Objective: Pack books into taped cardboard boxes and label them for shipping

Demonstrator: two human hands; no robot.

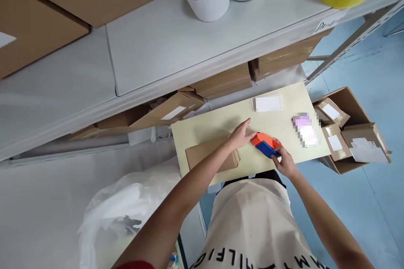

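Observation:
My right hand (285,162) is closed on the right end of an orange-and-blue object (266,144), thumb and fingers pinching its edge. It is long, with an orange top and a blue side, held low over a pale yellow table (217,122); its exact kind I cannot make out. At its left end is my left hand (241,135), fingers apart, the thumb at or very close to the orange edge. A closed brown cardboard box (210,153) lies partly under my left forearm. Farther back on the table is a stack of white cards or labels (267,103).
A blurred-out purple and white item (305,129) lies at the table's right. Beyond stands an open carton (347,92) holding small boxes. A grey shelf (189,46) with tape rolls (208,6) overhangs the back. A plastic-lined bin (104,214) stands lower left.

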